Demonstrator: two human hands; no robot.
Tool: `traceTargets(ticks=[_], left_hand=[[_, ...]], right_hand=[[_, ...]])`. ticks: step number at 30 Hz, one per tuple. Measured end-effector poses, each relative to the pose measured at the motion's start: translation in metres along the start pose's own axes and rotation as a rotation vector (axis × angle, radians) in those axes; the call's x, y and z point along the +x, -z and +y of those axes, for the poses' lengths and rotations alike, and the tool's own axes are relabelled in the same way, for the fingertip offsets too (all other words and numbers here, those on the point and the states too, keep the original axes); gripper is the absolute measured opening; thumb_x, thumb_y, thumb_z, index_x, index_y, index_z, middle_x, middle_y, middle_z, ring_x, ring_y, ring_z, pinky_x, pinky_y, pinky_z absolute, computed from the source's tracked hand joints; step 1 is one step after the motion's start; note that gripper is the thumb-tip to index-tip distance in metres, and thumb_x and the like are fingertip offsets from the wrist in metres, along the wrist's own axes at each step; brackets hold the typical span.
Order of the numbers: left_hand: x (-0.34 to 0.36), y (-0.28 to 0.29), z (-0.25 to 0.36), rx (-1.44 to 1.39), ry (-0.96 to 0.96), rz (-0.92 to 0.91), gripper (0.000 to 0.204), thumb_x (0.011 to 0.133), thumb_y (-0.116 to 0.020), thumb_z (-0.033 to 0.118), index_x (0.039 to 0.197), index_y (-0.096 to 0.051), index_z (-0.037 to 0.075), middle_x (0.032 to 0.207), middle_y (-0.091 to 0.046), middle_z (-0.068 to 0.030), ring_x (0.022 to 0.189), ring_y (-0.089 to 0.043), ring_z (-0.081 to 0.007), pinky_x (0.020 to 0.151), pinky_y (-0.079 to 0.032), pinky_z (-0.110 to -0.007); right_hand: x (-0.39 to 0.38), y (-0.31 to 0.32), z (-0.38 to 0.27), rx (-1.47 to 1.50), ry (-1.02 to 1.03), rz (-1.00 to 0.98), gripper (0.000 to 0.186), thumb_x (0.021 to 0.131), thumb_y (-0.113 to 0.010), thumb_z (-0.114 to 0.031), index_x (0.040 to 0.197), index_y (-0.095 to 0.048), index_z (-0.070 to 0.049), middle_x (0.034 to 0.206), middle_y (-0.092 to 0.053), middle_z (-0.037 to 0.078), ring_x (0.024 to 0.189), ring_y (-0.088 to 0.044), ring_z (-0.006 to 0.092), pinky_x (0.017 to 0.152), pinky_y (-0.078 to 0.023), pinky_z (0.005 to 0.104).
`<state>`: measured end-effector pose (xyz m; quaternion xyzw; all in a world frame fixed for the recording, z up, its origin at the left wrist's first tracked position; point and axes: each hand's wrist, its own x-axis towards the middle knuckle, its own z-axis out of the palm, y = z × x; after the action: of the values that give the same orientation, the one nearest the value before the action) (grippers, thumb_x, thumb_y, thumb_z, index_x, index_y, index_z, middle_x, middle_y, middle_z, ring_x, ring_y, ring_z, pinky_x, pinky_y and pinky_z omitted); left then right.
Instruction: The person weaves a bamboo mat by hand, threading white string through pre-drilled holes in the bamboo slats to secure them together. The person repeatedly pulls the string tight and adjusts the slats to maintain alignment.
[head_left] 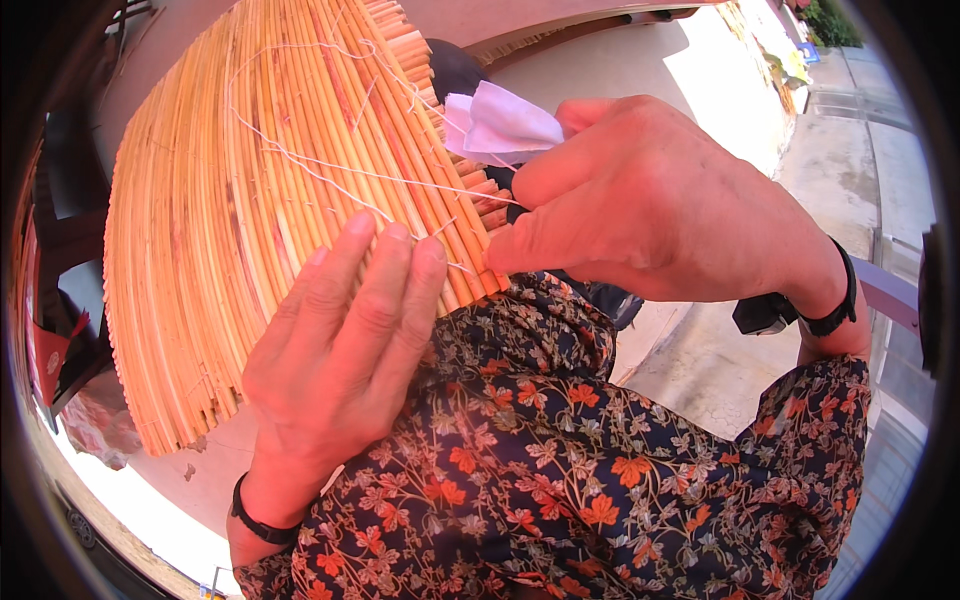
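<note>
A mat of thin yellow-brown reed stalks, laid side by side, spans the left and centre. My left hand rests flat on its near right part with fingers stretched out. Just beyond the mat's right edge, my right hand is closed in a pinch. White thread loops loosely over the stalks and runs taut into its fingers. A crumpled pale cloth sticks out by the right forefinger; whether it is gripped or wrapped there, I cannot tell. Any needle is hidden. Short stitches and thread ends show along the stalks.
Beneath the mat's lower right corner lies dark patterned fabric over my body. Pale paving stretches away on the right. A red object stands at the far left, and a clear plastic bag lies near it.
</note>
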<state>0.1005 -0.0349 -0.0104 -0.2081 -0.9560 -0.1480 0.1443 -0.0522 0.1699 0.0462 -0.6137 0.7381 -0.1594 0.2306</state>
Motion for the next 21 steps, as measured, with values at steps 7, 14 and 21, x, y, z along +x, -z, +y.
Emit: traceTargets(ticks=[7, 14, 21], left_hand=[[-0.011, -0.01, -0.003, 0.079, -0.03, -0.001, 0.032, 0.087, -0.06, 0.013, 0.116, -0.073, 0.005, 0.119, -0.067, -0.0097, 0.115, -0.065, -0.0288, 0.09, -0.056, -0.037], [-0.014, -0.01, -0.001, 0.083, -0.032, -0.014, 0.032, 0.087, -0.06, 0.013, 0.115, -0.073, 0.006, 0.119, -0.067, -0.0091, 0.115, -0.065, -0.0289, 0.09, -0.056, -0.038], [-0.017, -0.012, -0.002, 0.071, -0.025, -0.018, 0.032, 0.088, -0.06, 0.013, 0.116, -0.072, 0.006, 0.122, -0.066, -0.0085, 0.118, -0.064, -0.0288, 0.092, -0.056, -0.038]], right_hand=[[0.002, -0.005, 0.003, -0.091, 0.036, -0.027, 0.023, 0.071, -0.071, -0.008, 0.094, -0.069, -0.013, 0.066, -0.05, 0.004, 0.062, -0.054, 0.0274, 0.064, -0.042, 0.0365], [0.01, 0.004, -0.006, -0.063, 0.007, -0.133, 0.02, 0.073, -0.07, -0.008, 0.091, -0.066, -0.013, 0.076, -0.063, 0.005, 0.07, -0.058, 0.0325, 0.067, -0.047, 0.0397], [0.019, 0.005, -0.014, -0.064, -0.034, -0.145, 0.005, 0.074, -0.067, -0.009, 0.079, -0.065, -0.008, 0.07, -0.061, 0.011, 0.068, -0.058, 0.0376, 0.062, -0.047, 0.0459]])
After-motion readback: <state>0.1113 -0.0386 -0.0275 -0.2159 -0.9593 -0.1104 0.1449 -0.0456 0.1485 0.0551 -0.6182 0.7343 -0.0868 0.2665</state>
